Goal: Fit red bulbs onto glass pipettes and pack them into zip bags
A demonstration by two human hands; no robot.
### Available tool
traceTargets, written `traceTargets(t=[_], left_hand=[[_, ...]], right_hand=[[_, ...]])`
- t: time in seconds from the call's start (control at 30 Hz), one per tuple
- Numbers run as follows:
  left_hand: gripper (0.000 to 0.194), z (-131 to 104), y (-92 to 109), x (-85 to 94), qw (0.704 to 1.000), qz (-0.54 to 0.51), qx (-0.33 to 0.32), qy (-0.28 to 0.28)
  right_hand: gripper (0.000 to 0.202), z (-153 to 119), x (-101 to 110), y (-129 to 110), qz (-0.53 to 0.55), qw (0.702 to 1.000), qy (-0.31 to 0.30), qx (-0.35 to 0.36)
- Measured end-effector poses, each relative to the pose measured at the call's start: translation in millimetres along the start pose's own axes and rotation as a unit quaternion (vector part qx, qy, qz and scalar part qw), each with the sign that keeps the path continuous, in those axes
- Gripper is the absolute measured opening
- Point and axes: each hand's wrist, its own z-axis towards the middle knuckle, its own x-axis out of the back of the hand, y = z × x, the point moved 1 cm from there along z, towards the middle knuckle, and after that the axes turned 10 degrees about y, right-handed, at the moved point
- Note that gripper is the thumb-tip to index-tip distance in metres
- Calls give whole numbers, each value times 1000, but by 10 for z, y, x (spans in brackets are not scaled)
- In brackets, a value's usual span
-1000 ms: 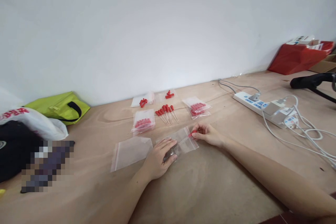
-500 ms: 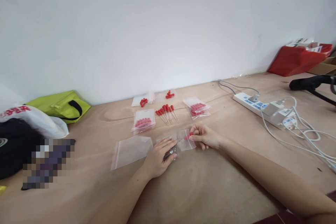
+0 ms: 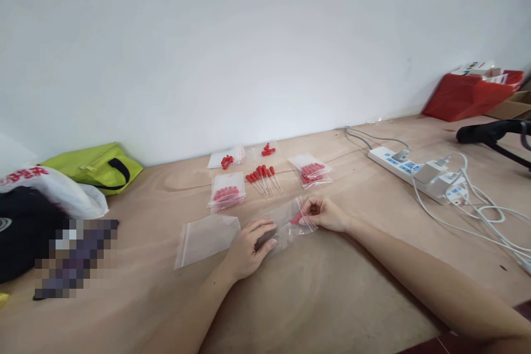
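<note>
A clear zip bag [image 3: 286,232] lies flat in front of me, its open end to the right. My left hand [image 3: 251,246] rests on the bag's left part, fingers curved and thumb apart, pressing it against the table. At the mouth, my right hand [image 3: 326,214] pinches a red-bulbed dropper [image 3: 296,218] that lies partly within the bag; its clear stem is hard to make out. Beyond the hands, several red-bulbed droppers [image 3: 263,177] lie fanned out. Filled bags [image 3: 227,191] stand stacked to their left, more filled bags [image 3: 312,170] to their right. Left of my left hand lies a flat zip bag [image 3: 207,239].
Loose red bulbs [image 3: 227,162] and more red bulbs [image 3: 268,150] lie on bags near the wall. A power strip [image 3: 392,163] with white cables is at right, a red bag [image 3: 467,97] behind it. A green pouch [image 3: 93,166] and dark cloth [image 3: 29,229] are at left.
The clear bag's mouth has shifted slightly right and opened around my right fingertips. The dropper's red bulb now sits further inside it. My left hand has barely moved.
</note>
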Motion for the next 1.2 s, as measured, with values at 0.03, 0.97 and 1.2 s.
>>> traceTargets(t=[0.03,0.97,1.2], left_hand=[[26,0,-5,0,1000,-4,-1,5],[33,-4,-56,-24,999,29,-21,9],[32,-16,-54,-24,1000,27,-7,8]], right_hand=[[31,4,16,-5,-29,999,-7,20],[29,1408,-533,-442,-514,836,192,-32],[54,931,-175,-456,-445,866,214,81]])
